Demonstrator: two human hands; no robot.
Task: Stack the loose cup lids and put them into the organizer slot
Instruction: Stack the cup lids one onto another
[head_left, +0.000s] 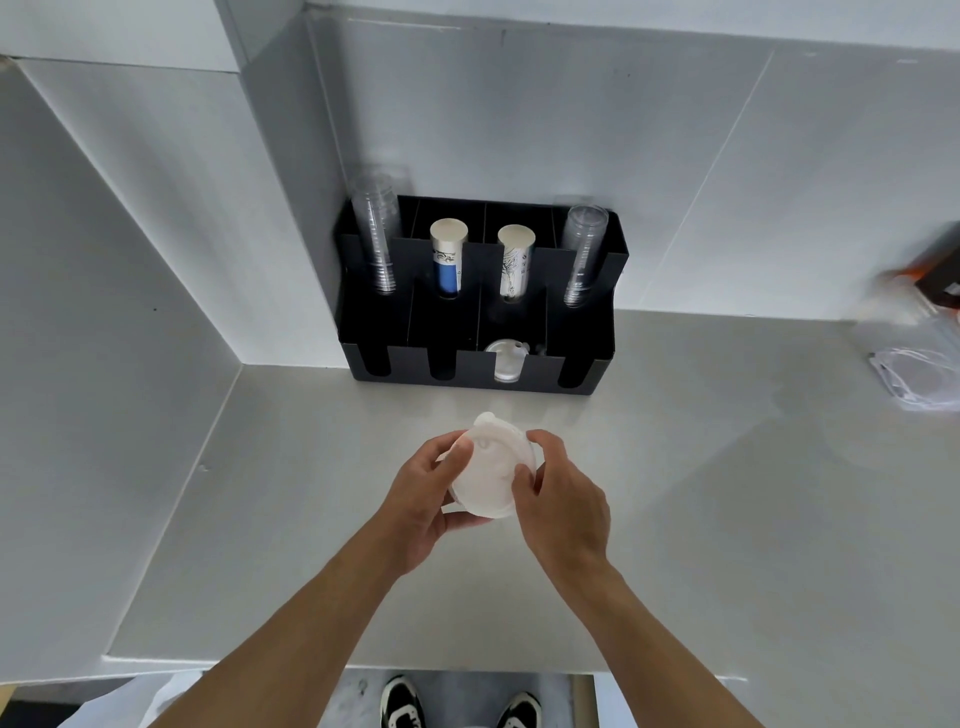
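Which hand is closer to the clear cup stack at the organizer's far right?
Right. The right hand sits nearer the clear cup stack; the left hand lies further left. Both hold the lids.

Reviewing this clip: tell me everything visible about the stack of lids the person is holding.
The stack of lids is white, translucent-looking plastic: round discs with a raised rim and a small tab sticking out at the far edge. It is held above the pale counter, tilted so its top faces the camera, in front of the black organizer. The left hand cups its left side and underside; the right hand pinches its right edge. The number of lids cannot be told.
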